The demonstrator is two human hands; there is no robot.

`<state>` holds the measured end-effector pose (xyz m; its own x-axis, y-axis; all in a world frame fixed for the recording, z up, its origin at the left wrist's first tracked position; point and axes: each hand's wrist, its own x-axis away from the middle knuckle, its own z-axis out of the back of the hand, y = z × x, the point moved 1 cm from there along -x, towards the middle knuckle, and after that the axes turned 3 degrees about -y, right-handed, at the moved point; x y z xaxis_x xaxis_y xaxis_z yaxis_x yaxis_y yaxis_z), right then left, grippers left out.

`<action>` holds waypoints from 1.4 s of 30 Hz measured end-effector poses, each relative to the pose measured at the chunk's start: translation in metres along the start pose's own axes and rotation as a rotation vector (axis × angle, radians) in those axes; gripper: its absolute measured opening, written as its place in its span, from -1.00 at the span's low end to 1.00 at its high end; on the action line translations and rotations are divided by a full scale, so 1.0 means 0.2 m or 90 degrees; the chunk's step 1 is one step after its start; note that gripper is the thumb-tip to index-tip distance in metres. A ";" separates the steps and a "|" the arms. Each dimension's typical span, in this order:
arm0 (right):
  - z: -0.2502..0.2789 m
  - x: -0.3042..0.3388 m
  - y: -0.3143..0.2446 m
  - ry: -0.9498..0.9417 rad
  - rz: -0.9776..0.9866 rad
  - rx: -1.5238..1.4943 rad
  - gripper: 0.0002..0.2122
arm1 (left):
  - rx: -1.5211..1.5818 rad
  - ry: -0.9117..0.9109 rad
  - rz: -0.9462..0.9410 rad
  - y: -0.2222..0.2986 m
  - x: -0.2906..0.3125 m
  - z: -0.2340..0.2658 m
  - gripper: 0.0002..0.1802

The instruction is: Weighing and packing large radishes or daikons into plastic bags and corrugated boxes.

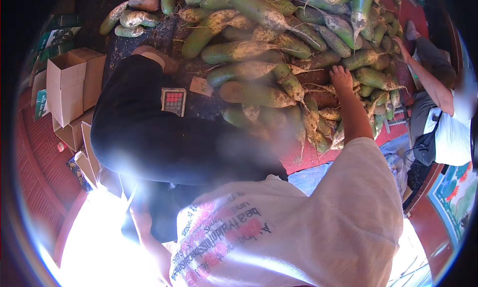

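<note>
A heap of green radishes [239, 52], soiled and tapering to pale roots, spreads in front of me. My right hand [341, 79] reaches into the right part of the heap. Its fingers lie slightly apart on top of the radishes, next to a dark reddish-brown one [316, 78]; its palm side is hidden. Low on the left, my left hand [141, 220] is by my leg in strong glare. A pale thing [130, 195] shows near it, too washed out to name, and the fingers cannot be made out.
A calculator [174, 101] and a small cardboard piece [200, 86] lie by my bent knee. Open cardboard boxes [67, 88] stand at left. Another person's hand [402, 50] touches the heap's right edge. Blue plastic sheeting [308, 177] lies below the heap.
</note>
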<state>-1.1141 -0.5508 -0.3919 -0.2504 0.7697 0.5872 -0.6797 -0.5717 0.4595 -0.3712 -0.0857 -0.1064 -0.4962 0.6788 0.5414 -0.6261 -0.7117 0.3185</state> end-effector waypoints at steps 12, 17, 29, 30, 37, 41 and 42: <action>0.74 0.38 0.65 0.142 -0.087 -0.835 -0.29 | -0.304 0.490 -0.379 1.04 -0.18 0.70 -0.70; 1.09 0.51 0.75 0.050 -0.018 -1.262 -0.25 | 0.212 0.219 -0.452 1.78 -0.34 0.45 -0.67; 2.36 0.51 0.13 0.284 0.522 -0.953 -0.39 | 0.926 -0.443 -0.436 2.51 -0.53 -0.22 0.06; 2.40 0.51 0.06 0.211 0.532 -1.147 -0.35 | 0.953 -0.406 -0.455 2.49 -0.52 -0.20 0.01; 2.47 0.64 -0.24 0.185 0.421 -0.782 0.03 | 1.177 -0.254 -0.478 2.27 -0.61 -0.14 -0.13; 2.51 0.55 -0.38 0.249 0.404 -0.935 -0.15 | 1.220 -0.376 -0.248 2.16 -0.68 0.10 -0.28; 2.58 0.56 -0.39 0.237 0.418 -0.940 -0.18 | 1.214 -0.315 -0.295 2.17 -0.75 0.11 -0.37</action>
<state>-0.7335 -0.5673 -0.0171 -0.7330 0.6674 0.1315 -0.3689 -0.2277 -0.9011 -0.5544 -0.5001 -0.0329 -0.1344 0.9679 0.2123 0.8403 -0.0022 0.5421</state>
